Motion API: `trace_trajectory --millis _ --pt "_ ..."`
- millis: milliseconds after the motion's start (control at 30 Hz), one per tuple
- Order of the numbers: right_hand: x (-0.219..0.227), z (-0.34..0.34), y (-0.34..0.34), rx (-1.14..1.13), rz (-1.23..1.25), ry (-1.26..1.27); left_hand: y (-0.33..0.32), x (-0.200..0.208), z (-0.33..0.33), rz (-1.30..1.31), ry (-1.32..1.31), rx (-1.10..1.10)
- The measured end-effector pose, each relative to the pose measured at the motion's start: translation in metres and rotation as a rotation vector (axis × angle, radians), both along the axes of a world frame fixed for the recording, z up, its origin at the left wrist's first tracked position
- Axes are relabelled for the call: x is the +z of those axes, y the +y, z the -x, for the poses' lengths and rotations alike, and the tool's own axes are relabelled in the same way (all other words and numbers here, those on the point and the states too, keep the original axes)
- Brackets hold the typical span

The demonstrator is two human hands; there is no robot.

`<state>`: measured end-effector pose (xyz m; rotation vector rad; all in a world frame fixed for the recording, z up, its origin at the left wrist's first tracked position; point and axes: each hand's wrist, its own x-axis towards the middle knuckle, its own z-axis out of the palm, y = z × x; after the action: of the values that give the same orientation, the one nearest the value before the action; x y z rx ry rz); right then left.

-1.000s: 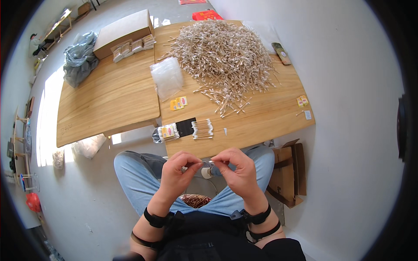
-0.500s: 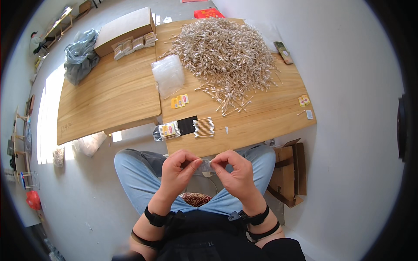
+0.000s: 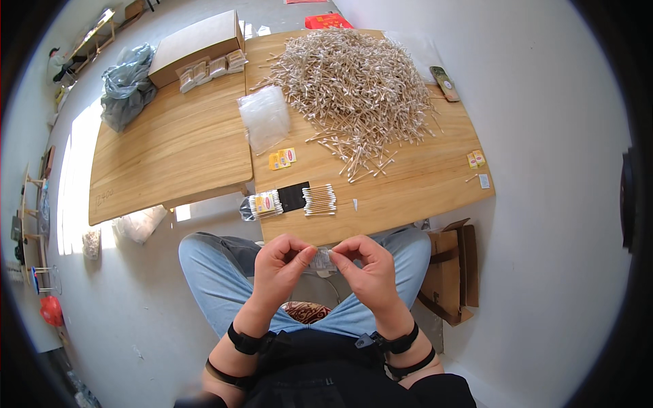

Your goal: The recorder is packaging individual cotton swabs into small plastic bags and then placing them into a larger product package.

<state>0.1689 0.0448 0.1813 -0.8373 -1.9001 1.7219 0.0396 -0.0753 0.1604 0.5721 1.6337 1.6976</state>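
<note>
Above my lap, just off the table's near edge, my left hand and my right hand pinch the two sides of a small clear plastic bag. Fingertips cover its edges, and its contents are too small to make out. On the table beyond my hands lies a row of cotton swabs beside a black pad. To the left of the pad is a clear bag of cotton swabs with a yellow and white card. A tiny white scrap lies to the right of the row.
A large heap of cotton swabs covers the far table. Left of it are clear bags, yellow cards, a cardboard box, packed swabs and a grey plastic bag. An open carton stands right of my legs.
The small clear bag between my fingers has tilted and shows more of its face. Both hands keep their pinch and have hardly moved. The table things lie as before.
</note>
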Motion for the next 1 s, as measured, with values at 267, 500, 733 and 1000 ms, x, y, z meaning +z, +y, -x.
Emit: trace_trajectory --millis 267,500,733,1000 --pt "0.01 0.003 0.003 0.081 -0.192 0.002 0.0 -0.004 0.0 -0.005 0.015 0.026" --pt "-0.002 0.002 0.004 0.072 0.172 0.005 0.001 -0.004 0.0 0.001 0.022 -0.004" --pt "-0.013 0.001 0.015 0.182 0.6 0.025 0.001 0.001 0.001 -0.029 -0.078 -0.032" --pt "-0.019 0.0 0.02 0.309 0.538 -0.029 0.001 0.002 0.002 0.044 -0.055 -0.142"
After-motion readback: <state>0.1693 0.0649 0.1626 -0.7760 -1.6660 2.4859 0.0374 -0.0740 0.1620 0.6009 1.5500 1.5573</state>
